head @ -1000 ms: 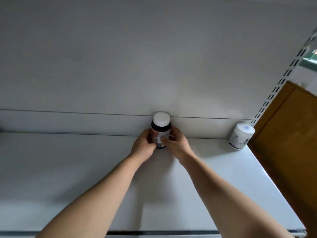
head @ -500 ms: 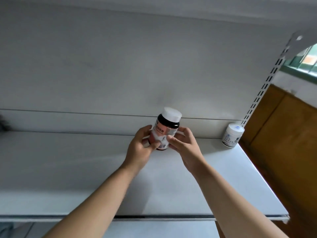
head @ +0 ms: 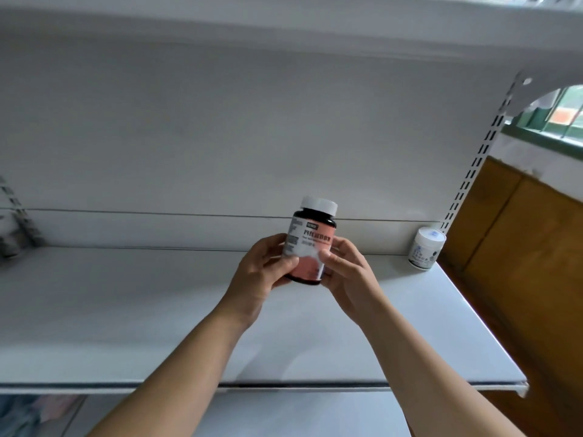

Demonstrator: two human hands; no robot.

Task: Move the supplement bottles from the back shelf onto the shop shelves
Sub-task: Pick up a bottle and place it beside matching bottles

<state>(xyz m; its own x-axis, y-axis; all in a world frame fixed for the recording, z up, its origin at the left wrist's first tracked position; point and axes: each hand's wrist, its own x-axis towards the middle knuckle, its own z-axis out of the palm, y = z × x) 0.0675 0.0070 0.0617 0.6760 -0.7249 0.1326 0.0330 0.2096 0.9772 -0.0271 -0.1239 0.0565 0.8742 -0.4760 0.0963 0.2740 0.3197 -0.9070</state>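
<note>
Head camera: a left hand (head: 258,272) and a right hand (head: 345,274) clasp an upright, white-capped supplement bottle (head: 310,244) above the middle of a white shelf (head: 126,310), fingers curled round either side of its pink label. A white jar (head: 425,249) stands at the shelf's back right corner.

Brown wooden panel (head: 520,247) below green-framed window (head: 555,127)

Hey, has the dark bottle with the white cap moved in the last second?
Yes. The dark bottle has come up off the shelf and forward, away from the back panel, toward the person.
</note>
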